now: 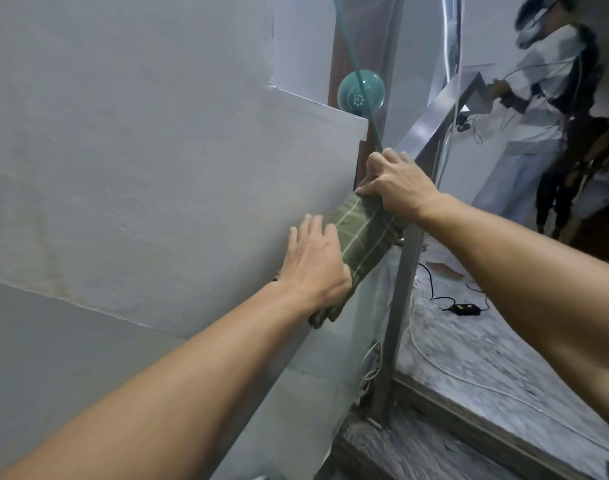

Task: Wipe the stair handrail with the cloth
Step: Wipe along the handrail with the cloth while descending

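A green cloth (362, 235) with pale stripes is draped over the sloping metal stair handrail (431, 116), which climbs toward the upper right. My right hand (395, 183) presses down on the cloth's upper end, fingers curled over the rail. Lower down, my left hand (315, 256) lies flat on the cloth's lower part with fingers spread, and the cloth's bottom edge hangs below my wrist. The rail under the cloth is hidden.
A grey wall (140, 150) stands close on the left. A teal round fitting (361, 93) hangs by the rail. A metal post (398, 306) drops to marble steps (469, 358) with cables and a black adapter (464, 309). Another person (542, 109) stands at the upper right.
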